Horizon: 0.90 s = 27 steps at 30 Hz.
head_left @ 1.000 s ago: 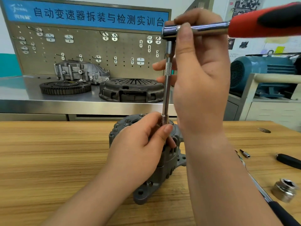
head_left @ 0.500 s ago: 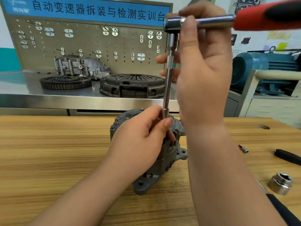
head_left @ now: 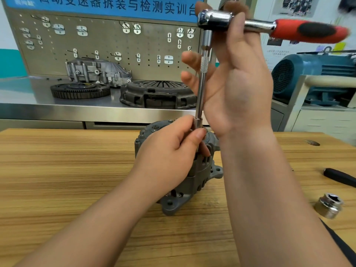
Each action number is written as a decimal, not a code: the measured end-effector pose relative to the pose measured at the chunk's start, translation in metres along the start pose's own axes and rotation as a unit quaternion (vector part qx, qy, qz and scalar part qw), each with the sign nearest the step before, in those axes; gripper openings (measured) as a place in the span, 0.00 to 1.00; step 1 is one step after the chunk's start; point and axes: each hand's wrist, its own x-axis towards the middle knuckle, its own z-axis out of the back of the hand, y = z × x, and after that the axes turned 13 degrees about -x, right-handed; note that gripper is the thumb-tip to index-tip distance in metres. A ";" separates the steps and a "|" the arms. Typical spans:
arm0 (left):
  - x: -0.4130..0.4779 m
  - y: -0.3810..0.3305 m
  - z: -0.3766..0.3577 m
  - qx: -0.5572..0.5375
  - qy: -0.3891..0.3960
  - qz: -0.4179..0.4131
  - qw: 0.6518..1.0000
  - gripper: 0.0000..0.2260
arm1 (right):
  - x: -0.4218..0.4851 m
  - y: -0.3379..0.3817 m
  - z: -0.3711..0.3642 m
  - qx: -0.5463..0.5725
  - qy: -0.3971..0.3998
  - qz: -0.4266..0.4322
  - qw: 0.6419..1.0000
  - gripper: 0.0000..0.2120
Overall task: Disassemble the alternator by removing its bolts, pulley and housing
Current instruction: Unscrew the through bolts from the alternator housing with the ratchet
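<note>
At the back, a steel surface (head_left: 28, 97) carries a toothed ring (head_left: 80, 90), a grey metal casing (head_left: 96, 71) behind it and a round clutch cover (head_left: 156, 93) to their right. Above them stands a pegboard (head_left: 107, 54) with hooks under a blue banner (head_left: 115, 6). A blue motor (head_left: 308, 74) sits at the right edge. Lower right, a loose chrome socket (head_left: 329, 207) and a black handle (head_left: 339, 177) lie apart on the wooden surface (head_left: 57, 170).

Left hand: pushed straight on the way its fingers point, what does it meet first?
The left hand pinches the extension bar at its lower end, above the alternator. Straight on, the heel of the right hand looks next, though depth is unclear.
</note>
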 end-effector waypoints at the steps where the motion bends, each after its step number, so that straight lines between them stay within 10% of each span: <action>1: 0.000 0.000 0.000 -0.004 -0.003 0.006 1.000 0.08 | 0.000 0.000 0.000 -0.056 -0.018 0.040 0.997 0.07; 7: 0.000 0.000 -0.003 -0.010 -0.025 0.003 1.000 0.07 | 0.001 -0.007 -0.004 -0.335 -0.074 0.292 0.893 0.06; 12: -0.002 0.002 -0.002 -0.011 -0.013 -0.024 1.000 0.11 | -0.003 -0.002 -0.005 -0.127 -0.038 0.093 0.987 0.07; 18: 0.000 0.001 0.000 0.001 0.007 -0.012 1.000 0.12 | 0.000 0.000 0.001 0.039 0.025 -0.012 0.999 0.10; 21: 0.000 0.002 -0.001 0.011 -0.002 -0.003 1.000 0.09 | 0.000 -0.001 0.002 -0.103 -0.016 0.085 0.991 0.07; 24: 0.000 0.002 -0.002 0.002 -0.019 -0.004 1.000 0.09 | 0.002 -0.005 0.002 -0.314 -0.041 0.284 0.905 0.05; 27: 0.000 0.003 -0.002 -0.008 -0.023 -0.009 1.000 0.08 | 0.001 -0.007 -0.001 -0.326 -0.057 0.288 0.899 0.05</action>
